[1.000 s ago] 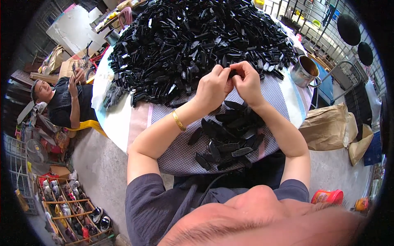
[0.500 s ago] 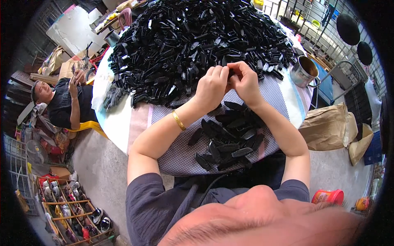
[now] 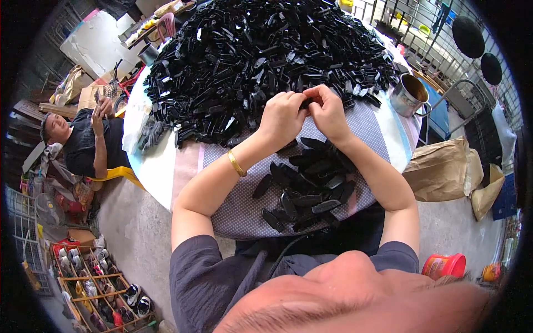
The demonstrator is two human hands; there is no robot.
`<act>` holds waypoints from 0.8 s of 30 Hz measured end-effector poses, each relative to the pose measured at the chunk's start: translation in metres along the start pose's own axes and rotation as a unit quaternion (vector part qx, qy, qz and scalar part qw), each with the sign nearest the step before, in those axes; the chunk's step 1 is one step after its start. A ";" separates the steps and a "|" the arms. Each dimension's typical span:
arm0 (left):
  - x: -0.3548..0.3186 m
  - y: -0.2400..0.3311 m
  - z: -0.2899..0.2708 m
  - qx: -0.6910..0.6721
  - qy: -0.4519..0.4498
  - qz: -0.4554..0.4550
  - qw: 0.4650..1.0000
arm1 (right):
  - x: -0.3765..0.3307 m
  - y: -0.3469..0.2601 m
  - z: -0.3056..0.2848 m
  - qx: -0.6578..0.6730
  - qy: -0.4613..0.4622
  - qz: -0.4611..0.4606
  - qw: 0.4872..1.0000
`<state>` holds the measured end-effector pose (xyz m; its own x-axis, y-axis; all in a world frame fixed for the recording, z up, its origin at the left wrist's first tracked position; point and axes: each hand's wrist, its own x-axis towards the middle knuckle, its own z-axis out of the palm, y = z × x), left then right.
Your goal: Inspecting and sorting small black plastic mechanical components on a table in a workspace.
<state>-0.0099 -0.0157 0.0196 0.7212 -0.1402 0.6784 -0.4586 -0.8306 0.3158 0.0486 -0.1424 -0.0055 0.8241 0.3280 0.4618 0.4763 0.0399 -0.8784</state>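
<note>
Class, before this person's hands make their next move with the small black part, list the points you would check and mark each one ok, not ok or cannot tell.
1. Both hands on the part: left hand and right hand pinch a small black plastic part: ok.
2. Part's fit or orientation: hidden by fingers: cannot tell.
3. Supply within reach: large pile of black parts just beyond the hands: ok.
4. Smaller heap of black parts lies on the dotted cloth: ok.
5. Metal mug stands apart from the hands: ok.
</note>
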 end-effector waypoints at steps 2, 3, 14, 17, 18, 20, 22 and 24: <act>0.000 -0.001 0.001 -0.010 0.007 -0.002 1.000 | 0.000 -0.011 -0.001 -0.065 -0.023 -0.018 0.997; 0.001 -0.001 0.001 -0.019 0.015 -0.002 1.000 | 0.000 -0.010 -0.002 -0.064 -0.022 -0.018 0.998; 0.005 -0.002 -0.005 -0.084 -0.007 -0.036 0.996 | -0.001 -0.018 -0.009 -0.118 -0.023 -0.075 0.990; 0.005 -0.004 -0.005 -0.071 -0.024 -0.032 0.997 | -0.003 -0.023 -0.007 -0.176 -0.010 -0.115 0.978; 0.005 0.000 -0.006 -0.057 -0.002 -0.019 0.998 | -0.003 -0.026 -0.007 -0.176 -0.011 -0.114 0.978; 0.005 0.003 -0.006 -0.044 0.018 -0.007 0.999 | -0.003 -0.029 -0.005 -0.178 0.008 -0.112 0.978; 0.005 0.003 -0.006 -0.091 0.031 -0.041 0.995 | 0.000 -0.023 -0.006 -0.184 0.008 -0.114 0.976; 0.005 0.005 -0.005 -0.104 0.021 -0.060 0.993 | 0.002 -0.020 -0.007 -0.189 0.007 -0.115 0.975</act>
<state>-0.0112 -0.0177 0.0281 0.7564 -0.0213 0.6537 -0.4713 -0.7108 0.5222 0.0424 -0.1488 0.0134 0.6849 0.3388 0.6451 0.7258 -0.2397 -0.6448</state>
